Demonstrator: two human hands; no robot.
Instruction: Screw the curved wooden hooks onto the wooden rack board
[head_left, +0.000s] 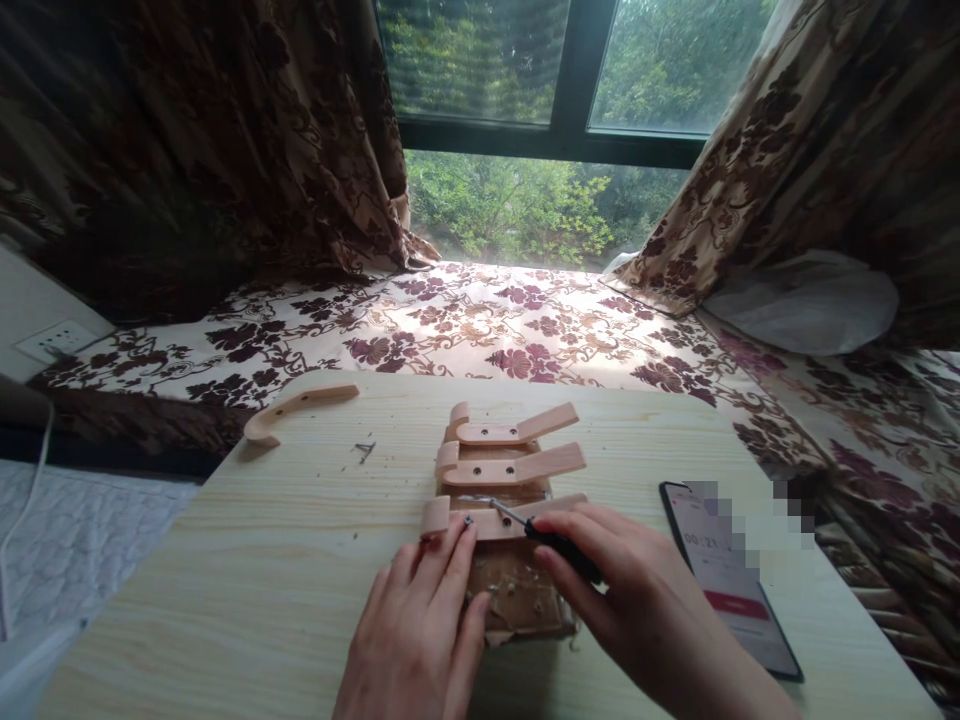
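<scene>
My right hand (615, 560) is closed round the black handle of a screwdriver (564, 553). Its thin metal shaft points left, with the tip over the nearest wooden hook (487, 527). This hook lies across a worn brown block (517, 590), and a dark screw (507, 521) shows in it. My left hand (420, 620) presses the hook's left part with its fingertips, close around another small screw (467, 521). The left thumb rests by the block's side. Two more wooden hooks, the middle one (517, 467) and the far one (510, 432), lie across the block with dark screws in them.
A loose wooden hook (300, 405) lies at the table's far left. Several small screws (365, 452) are piled beside it. A phone (727, 580) showing a timer lies on the right of the pale wooden table (225, 560). Patterned fabric (480, 320) covers the window ledge behind.
</scene>
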